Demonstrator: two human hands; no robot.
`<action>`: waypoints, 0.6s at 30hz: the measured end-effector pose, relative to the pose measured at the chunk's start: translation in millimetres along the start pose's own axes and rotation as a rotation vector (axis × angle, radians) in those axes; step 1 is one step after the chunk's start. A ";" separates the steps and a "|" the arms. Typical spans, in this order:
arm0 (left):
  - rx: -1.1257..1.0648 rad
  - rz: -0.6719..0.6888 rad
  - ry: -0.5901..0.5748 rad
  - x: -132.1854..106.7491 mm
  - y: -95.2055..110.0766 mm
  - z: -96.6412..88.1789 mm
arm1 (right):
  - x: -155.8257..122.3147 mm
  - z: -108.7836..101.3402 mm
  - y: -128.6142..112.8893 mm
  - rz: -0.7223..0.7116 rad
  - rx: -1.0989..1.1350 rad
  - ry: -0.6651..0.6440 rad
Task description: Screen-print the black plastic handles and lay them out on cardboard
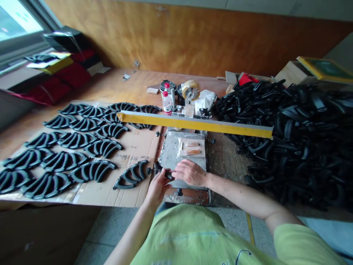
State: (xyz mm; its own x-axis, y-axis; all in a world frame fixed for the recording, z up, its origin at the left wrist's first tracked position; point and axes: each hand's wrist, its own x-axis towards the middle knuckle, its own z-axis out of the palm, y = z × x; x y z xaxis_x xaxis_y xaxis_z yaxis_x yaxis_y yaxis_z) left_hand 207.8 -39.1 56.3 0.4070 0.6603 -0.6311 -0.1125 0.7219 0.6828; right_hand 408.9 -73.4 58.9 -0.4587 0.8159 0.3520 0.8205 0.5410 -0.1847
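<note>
Covering the left of the worktop (82,88), a flattened cardboard sheet (132,191) carries rows of black arched plastic pieces (92,171), each a curved, ribbed shape, laid side by side in close ranks. One arched piece (132,176) lies slightly apart from the rows, just left of the person's left hand (157,187). That hand is angled up and inward from the lower edge of the worktop, with the wrist bent and the fingers curled, pinching a small black curved piece (162,171) at the near edge of a foil-covered plate (173,154). The right hand (190,173) reaches across from the right, palm down, its fingers pressed together and bearing on the same piece from the other side. Two orange slips (193,147) lie in a clear sleeve on the plate. Beyond the plate, a yellow straightedge (193,124) runs across the worktop, between the hands and a cluster holding a plastic bottle (167,105) and a roll of packing tape (190,90). At the far right, a large heap of black plastic pieces (289,136) rises just beside the plate, past the right forearm.
</note>
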 end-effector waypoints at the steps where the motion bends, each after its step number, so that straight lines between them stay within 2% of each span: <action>1: -0.001 0.028 0.086 2.3 -2.1 -18.5 | -8.8 -1.3 16.5 0.074 0.010 0.001; 2: 0.014 0.057 0.183 5.2 -3.2 -40.2 | -21.8 -5.6 39.8 0.214 0.003 0.009; 6: 0.131 0.126 0.682 12.1 -8.4 -133.6 | -96.5 -35.9 153.8 1.136 -0.178 0.049; 7: 0.172 0.108 0.784 12.2 -10.7 -152.2 | -115.1 -40.2 177.4 1.214 -0.188 0.052; 9: 0.236 0.061 0.925 12.9 -15.1 -178.1 | -147.4 -39.5 212.6 1.276 -0.169 0.054; 12: 0.271 0.041 1.000 20.8 -17.7 -193.4 | -181.6 -21.0 240.1 1.352 -0.173 0.169; 15: 0.313 0.045 1.006 30.8 -16.6 -194.7 | -196.1 -3.9 248.2 1.287 -0.195 0.275; 18: 0.363 0.044 0.986 32.4 -15.9 -192.6 | -185.9 -3.3 234.3 1.203 -0.189 0.326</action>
State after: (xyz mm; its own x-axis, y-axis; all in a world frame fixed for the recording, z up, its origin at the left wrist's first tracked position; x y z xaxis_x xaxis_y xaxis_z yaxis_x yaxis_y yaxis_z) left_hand 48.2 10.6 -45.9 -0.5273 0.6782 -0.5118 0.2352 0.6954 0.6791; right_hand 687.5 -99.0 -46.8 0.6944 0.6679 0.2677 0.7079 -0.5674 -0.4206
